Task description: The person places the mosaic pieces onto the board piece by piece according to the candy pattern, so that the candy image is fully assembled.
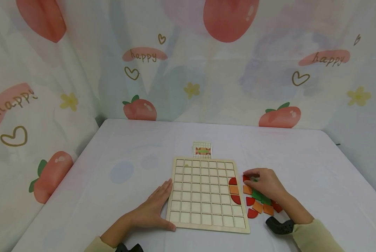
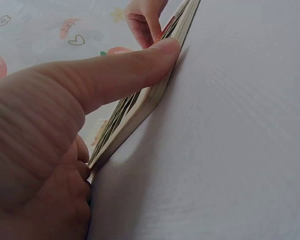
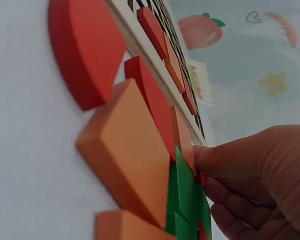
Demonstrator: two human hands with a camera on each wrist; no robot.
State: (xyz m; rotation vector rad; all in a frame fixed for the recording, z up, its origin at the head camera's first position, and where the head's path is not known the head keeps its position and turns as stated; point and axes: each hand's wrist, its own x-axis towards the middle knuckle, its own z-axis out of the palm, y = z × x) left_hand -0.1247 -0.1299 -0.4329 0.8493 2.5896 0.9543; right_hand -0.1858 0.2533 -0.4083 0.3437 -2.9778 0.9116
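A wooden grid board (image 1: 208, 195) lies on the table. My left hand (image 1: 150, 210) rests against its near left corner, fingers stretched along the left edge and thumb on the near edge. In the left wrist view the thumb (image 2: 125, 72) touches the board's rim. Two red rounded pieces and an orange square (image 1: 234, 189) sit in the board's right-hand column. Right of the board, my right hand (image 1: 268, 182) pinches a red rounded piece (image 1: 246, 178), mostly hidden by the fingers in the right wrist view.
Loose pieces lie beside the board: green pieces (image 1: 261, 196), orange squares (image 1: 268, 209) and red rounded pieces (image 1: 252, 213). A small pattern card (image 1: 202, 145) touches the board's far edge. Printed cloth walls (image 1: 222, 84) stand behind and to the sides.
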